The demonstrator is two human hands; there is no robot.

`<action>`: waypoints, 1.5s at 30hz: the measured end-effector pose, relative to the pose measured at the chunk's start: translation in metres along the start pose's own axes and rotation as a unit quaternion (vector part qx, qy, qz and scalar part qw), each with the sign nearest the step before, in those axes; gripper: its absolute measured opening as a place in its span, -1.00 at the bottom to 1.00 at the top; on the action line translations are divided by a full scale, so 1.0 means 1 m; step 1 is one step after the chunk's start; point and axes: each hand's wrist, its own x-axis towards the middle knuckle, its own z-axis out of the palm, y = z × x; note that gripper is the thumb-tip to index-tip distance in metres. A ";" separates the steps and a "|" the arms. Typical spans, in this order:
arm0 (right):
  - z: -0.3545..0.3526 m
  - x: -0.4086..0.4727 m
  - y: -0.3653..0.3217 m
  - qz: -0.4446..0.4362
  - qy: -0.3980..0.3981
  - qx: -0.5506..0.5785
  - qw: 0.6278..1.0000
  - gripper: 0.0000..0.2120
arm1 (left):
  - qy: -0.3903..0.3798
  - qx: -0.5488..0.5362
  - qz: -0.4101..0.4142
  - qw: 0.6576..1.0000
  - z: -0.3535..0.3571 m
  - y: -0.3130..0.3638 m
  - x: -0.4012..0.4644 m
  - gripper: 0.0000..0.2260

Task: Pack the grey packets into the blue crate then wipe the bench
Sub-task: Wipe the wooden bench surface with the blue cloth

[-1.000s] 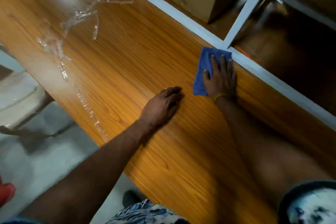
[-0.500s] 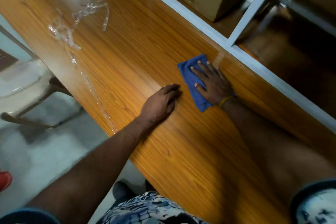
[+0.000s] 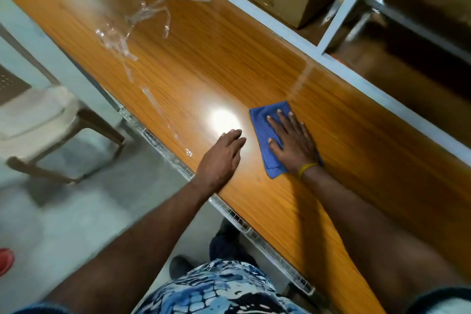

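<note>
The right hand (image 3: 293, 144) is pressing a blue cloth (image 3: 265, 135) flat on the bench (image 3: 254, 58), fingers straight and spread, not clenched. The left hand (image 3: 221, 158) is resting open on the bench near its front edge, just left of the cloth, grasping nothing. No grey packets or blue crate are showing, so packing is judged done and wiping is in hand. Clear tape scraps (image 3: 142, 18) are lying on the far left stretch, well apart from the cloth, so that part is probably waiting to be cleared and wiped.
</note>
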 end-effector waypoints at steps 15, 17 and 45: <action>0.019 -0.058 -0.107 0.213 0.023 0.014 0.977 -0.39 | 0.021 -0.042 -0.035 0.998 -0.027 0.000 -0.081 -0.68; 0.018 -0.052 -0.117 0.227 0.017 0.043 0.973 -0.39 | 0.042 -0.111 -0.085 0.989 -0.033 0.007 -0.077 -0.67; 0.024 -0.024 -0.064 0.107 0.147 0.188 0.965 -0.61 | -0.081 0.147 -0.058 0.984 0.019 0.011 0.027 -0.48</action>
